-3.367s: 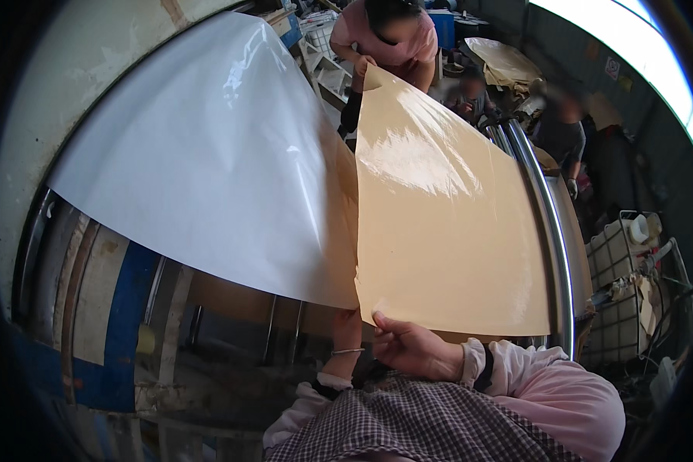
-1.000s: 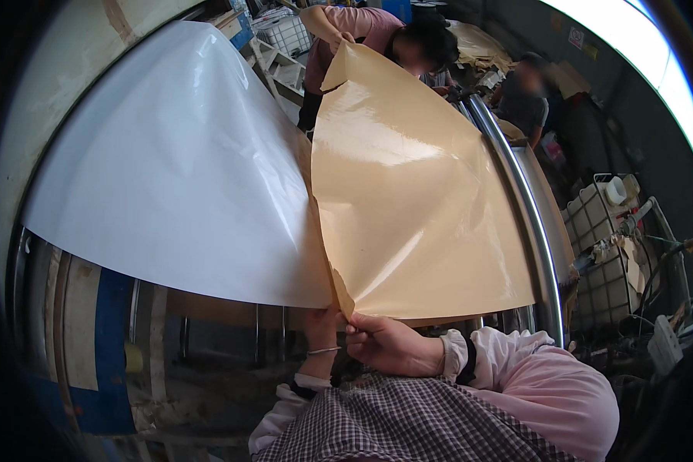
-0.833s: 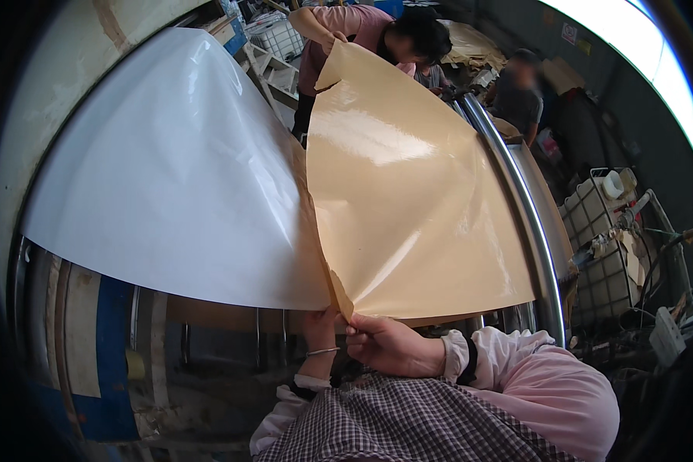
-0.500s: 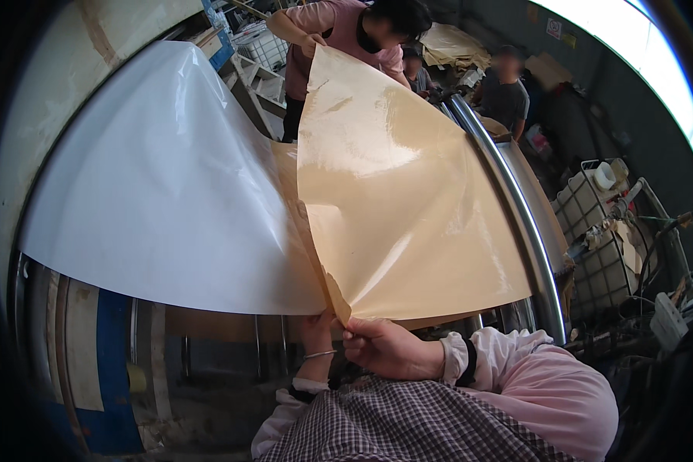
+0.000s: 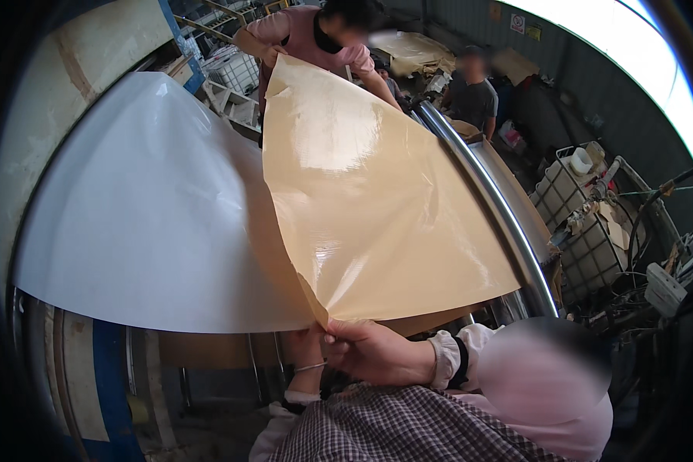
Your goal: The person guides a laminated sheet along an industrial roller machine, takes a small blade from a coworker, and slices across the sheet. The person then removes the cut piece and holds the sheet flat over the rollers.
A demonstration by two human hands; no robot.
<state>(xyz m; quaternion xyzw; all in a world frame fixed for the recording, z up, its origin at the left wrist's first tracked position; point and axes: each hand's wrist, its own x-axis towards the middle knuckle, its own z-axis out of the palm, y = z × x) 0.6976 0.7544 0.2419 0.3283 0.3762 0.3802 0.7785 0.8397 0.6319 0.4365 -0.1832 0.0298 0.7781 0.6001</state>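
Observation:
A large glossy tan sheet (image 5: 393, 200) stretches away from me, its left edge raised over a broad white sheet (image 5: 123, 208). My right hand (image 5: 381, 350) is closed, pinching the tan sheet's near left corner between thumb and fingers. Close beside it, my left hand (image 5: 308, 350) reaches up to the near edge where the two sheets meet; its fingers are hidden by the sheets. At the far end, a co-worker in pink (image 5: 308, 38) holds the tan sheet's far left corner with one hand. The co-worker's other hand is hidden behind the sheet.
A shiny metal roller (image 5: 500, 200) runs along the tan sheet's right side. Metal rods and a blue frame part (image 5: 115, 369) lie below the white sheet. A caged white tank (image 5: 581, 223) stands at right amid clutter. Another person (image 5: 473, 92) is farther back.
My view has turned, so the scene sits further left. The white sheet's far peak looks lower and smoother. My right hand keeps its pinch on the tan corner.

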